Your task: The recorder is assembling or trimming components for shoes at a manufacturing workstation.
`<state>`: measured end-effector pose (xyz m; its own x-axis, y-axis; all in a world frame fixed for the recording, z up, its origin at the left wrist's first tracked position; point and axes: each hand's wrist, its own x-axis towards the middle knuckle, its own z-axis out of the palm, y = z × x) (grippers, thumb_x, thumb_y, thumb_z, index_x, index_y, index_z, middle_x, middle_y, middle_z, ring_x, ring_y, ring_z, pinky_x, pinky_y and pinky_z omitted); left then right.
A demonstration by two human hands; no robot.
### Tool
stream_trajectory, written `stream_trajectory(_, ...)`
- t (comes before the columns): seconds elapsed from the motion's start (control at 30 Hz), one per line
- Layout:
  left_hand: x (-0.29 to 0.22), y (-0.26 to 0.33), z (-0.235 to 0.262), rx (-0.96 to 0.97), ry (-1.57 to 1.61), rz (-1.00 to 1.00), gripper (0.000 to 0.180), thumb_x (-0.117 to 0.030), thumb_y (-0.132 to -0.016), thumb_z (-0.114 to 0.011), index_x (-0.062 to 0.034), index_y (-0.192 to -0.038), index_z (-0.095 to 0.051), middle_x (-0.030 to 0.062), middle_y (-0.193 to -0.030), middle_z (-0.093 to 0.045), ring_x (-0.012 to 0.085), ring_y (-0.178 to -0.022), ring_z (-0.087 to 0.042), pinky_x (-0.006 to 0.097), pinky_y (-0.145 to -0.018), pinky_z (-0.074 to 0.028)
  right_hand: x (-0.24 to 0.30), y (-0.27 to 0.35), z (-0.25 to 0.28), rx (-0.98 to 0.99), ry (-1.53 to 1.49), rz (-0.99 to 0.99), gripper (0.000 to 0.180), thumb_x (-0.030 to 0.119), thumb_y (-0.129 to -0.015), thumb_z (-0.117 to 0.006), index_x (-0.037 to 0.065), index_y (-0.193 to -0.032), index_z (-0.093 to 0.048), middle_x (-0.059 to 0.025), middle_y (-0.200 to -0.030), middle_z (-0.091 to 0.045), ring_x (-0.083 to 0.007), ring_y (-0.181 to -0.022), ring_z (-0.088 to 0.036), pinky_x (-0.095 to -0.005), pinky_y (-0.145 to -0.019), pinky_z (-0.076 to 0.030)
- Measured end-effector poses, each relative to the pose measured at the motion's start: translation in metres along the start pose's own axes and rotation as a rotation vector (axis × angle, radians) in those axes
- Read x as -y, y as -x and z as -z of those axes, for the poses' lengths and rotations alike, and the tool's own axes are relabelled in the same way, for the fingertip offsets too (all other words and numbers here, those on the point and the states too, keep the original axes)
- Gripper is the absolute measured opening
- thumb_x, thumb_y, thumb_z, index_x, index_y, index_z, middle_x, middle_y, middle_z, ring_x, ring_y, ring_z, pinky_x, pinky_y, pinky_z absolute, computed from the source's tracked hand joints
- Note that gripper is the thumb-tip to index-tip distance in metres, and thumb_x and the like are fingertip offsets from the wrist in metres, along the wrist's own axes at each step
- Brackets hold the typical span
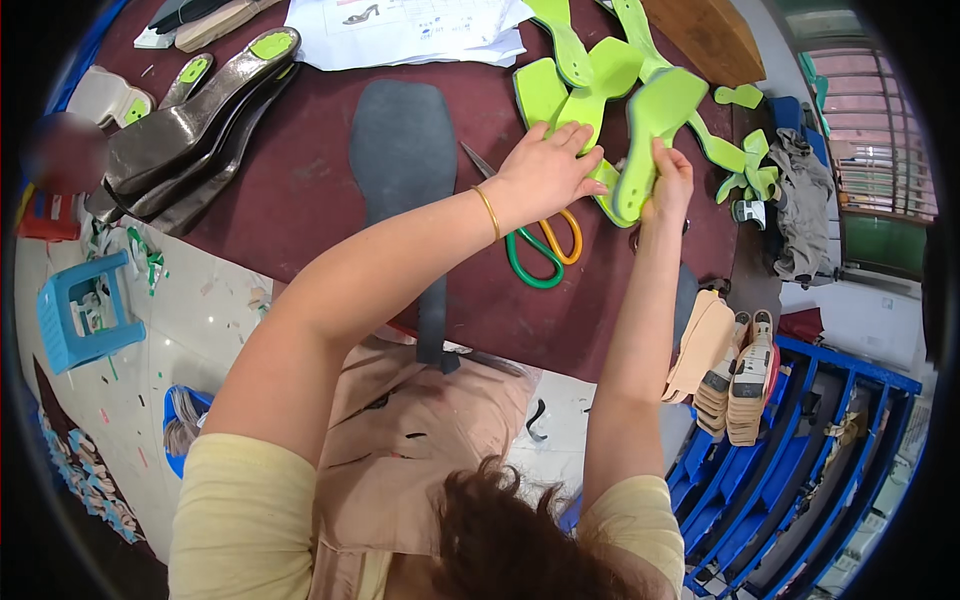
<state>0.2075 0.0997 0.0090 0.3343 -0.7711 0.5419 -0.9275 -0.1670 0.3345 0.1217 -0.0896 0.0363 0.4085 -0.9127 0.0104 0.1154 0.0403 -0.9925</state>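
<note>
Over the dark red table [480, 75], my right hand [672, 182] pinches the edge of a lime green insole [650, 125], which is raised and tilted, its narrow end toward me. My left hand [545, 170] lies with fingers stretched out on another lime green insole [588, 108] just beside it. Further lime green insoles [541, 92] overlap around both hands. Scissors [540, 255] with one green and one orange handle rest under my left wrist, blades pointing far left. A dark grey sole-shaped sheet [402, 140] is left of the scissors, partly covered by my left forearm.
Dark shiny shoe uppers [190, 130] lie at the table's left end. White paper sheets [400, 30] and a brown block [705, 40] are at the far side. A blue rack [790, 470] and stacked beige soles [700, 345] stand at right; a blue stool [85, 310] is at left.
</note>
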Motion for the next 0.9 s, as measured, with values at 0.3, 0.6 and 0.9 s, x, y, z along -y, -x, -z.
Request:
stream_trajectory(0.3, -0.029, -0.017, 0.016, 0.244, 0.107, 0.127, 0.049, -0.050, -0.091, -0.045, -0.0094, -0.110, -0.064, 0.0207, -0.125, -0.050, 0.0340, -0.122, -0.044, 0.048, -0.095, -0.034, 0.091, 0.009, 0.028, 0.439, 0.033, -0.146, 0.029, 0.021, -0.096, -0.049, -0.002, -0.113, -0.055, -0.0192, -0.093, -0.065, -0.0114, -0.041, -0.047, -0.0233, -0.040, -0.039)
stream_trajectory(0.6, -0.068, -0.046, 0.051, -0.080, 1.506, 0.435, 0.112, -0.045, -0.079, -0.071, 0.0059, -0.143, 0.007, 0.0222, -0.133, -0.040, 0.0245, -0.120, -0.046, 0.034, -0.099, -0.039, 0.132, 0.104, 0.016, 0.732, -0.215, -0.225, 0.059, 0.051, -0.093, -0.043, 0.002, -0.125, -0.041, -0.0083, -0.090, -0.054, -0.0089, -0.044, -0.042, -0.0216, -0.040, -0.029)
stream_trajectory(0.9, -0.058, -0.032, 0.064, 0.187, 1.696, 0.335, 0.080, -0.018, -0.080, -0.067, -0.0047, -0.144, -0.020, 0.0072, -0.082, -0.058, 0.0128, -0.065, -0.059, 0.028, -0.058, -0.048, 0.197, 0.132, 0.104, 0.628, 0.265, -0.237, 0.069, 0.038, -0.078, -0.064, -0.008, -0.125, -0.043, -0.0111, -0.084, -0.053, -0.0053, -0.039, -0.040, -0.0176, -0.036, -0.030)
